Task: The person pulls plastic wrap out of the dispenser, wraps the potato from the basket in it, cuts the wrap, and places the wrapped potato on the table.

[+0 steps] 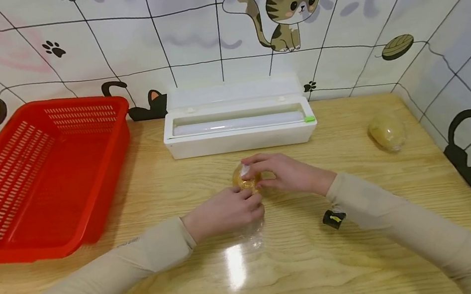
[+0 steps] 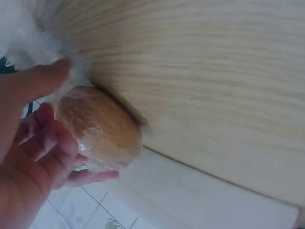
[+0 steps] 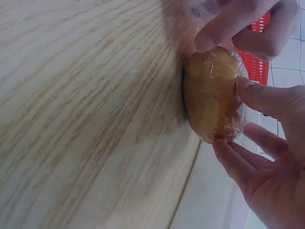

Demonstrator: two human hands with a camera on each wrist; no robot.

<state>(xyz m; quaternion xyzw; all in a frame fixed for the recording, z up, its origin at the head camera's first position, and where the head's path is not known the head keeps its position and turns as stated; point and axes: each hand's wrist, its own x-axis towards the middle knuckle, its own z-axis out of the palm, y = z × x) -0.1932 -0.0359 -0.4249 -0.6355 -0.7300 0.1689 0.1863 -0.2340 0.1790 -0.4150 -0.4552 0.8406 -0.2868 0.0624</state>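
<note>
A rounded yellow-brown, potato-like item (image 1: 247, 180) in clear plastic film lies on the wooden table between my hands. In the right wrist view, my right hand (image 1: 284, 173) grips the wrapped item (image 3: 212, 95), thumb on its upper side and fingertips at its end. My left hand (image 1: 228, 211) pinches the gathered film (image 2: 52, 52) at the item's near end, fingers curled. Loose film (image 1: 254, 234) trails out below that hand onto the table. The left wrist view shows the film drawn tight and creased over the item (image 2: 102, 129).
Behind the hands stands an open white film box (image 1: 241, 141) with a roll inside and a green tab. A red perforated basket (image 1: 105, 185) is at left. Another wrapped yellowish item (image 1: 388, 131) lies at right. A small black object (image 1: 333, 219) is beside the right cuff.
</note>
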